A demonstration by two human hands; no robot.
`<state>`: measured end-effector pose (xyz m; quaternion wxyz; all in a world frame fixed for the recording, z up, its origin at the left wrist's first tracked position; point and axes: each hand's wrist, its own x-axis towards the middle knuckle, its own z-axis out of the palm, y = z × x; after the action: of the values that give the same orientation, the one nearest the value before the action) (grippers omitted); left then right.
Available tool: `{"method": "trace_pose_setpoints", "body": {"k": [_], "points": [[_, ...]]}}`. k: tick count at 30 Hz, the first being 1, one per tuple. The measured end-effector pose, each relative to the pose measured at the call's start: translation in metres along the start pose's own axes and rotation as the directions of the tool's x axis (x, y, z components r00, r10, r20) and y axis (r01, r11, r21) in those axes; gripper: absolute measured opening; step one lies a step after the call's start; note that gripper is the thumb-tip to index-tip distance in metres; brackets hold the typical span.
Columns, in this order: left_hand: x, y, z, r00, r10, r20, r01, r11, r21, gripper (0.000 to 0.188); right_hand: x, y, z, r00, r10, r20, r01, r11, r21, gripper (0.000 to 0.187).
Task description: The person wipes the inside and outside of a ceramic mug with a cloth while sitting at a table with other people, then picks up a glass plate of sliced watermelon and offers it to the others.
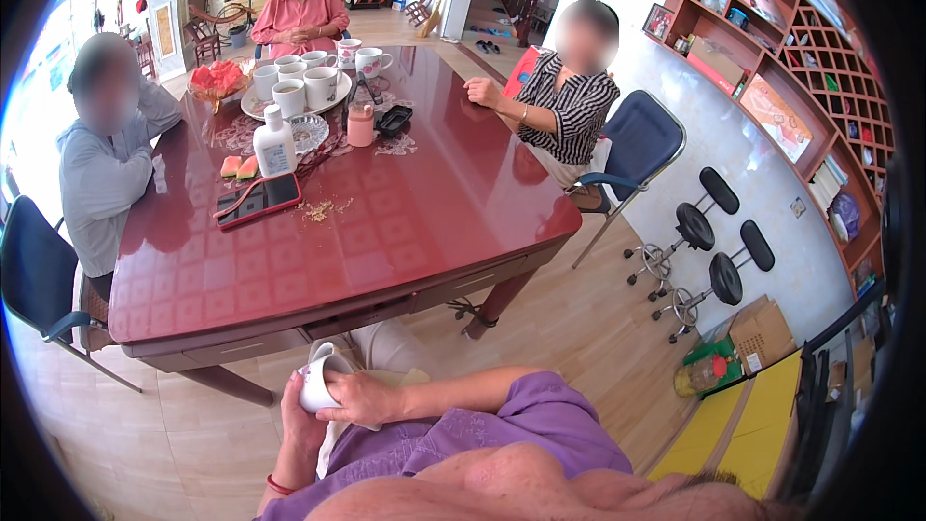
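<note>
Lower middle of frame: the mug (314, 391), white, was up off the table, tilted, its mouth toward the upper right. The left hand (296, 413) gripped it from the left; the right hand (363, 398) was closed on its near side, some fingers at or inside the mouth (how deep, and whether they held a cloth, I couldn't tell). Step in hand, as I judged it: work around the inside of the rim. Carrying on called for a firm left grip while the right fingers worked round the wall. The mug's contents were hidden. Upper middle, on the table (453, 188): a round tray (253, 108) crowded with white mugs (321, 87), the front one apparently holding brownish liquid. Nearby stood a white bottle (275, 147), contents not visible; a glass dish (310, 134), contents unclear; a pink jar (360, 127); and, left of the tray, a red bowl (217, 83). Lower right, on the floor: a red-lidded jar (696, 378), contents yellowish, beside a carton (762, 336).
</note>
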<state>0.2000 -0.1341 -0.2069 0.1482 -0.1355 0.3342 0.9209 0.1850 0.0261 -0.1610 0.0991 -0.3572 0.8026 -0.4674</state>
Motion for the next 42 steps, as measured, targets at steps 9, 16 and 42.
{"method": "trace_pose_setpoints", "body": {"k": [9, 16, 42], "points": [[0.002, -0.003, -0.005, 1.0, -0.018, 0.014, 0.018, 0.999, -0.029, 0.037, -0.001, -0.002, 0.0, 1.0, 0.002, -0.015, -0.002, 1.0, 0.029, 0.044], [0.002, -0.006, -0.005, 0.998, -0.058, -0.018, 0.057, 0.998, -0.04, 0.037, -0.004, 0.001, 0.005, 0.999, 0.02, -0.049, -0.016, 0.997, 0.081, 0.043], [-0.009, -0.003, 0.008, 0.983, -0.096, 0.159, 0.107, 0.992, -0.06, 0.046, -0.008, -0.009, 0.004, 0.995, -0.025, -0.098, 0.016, 0.995, -0.095, 0.047]]}}
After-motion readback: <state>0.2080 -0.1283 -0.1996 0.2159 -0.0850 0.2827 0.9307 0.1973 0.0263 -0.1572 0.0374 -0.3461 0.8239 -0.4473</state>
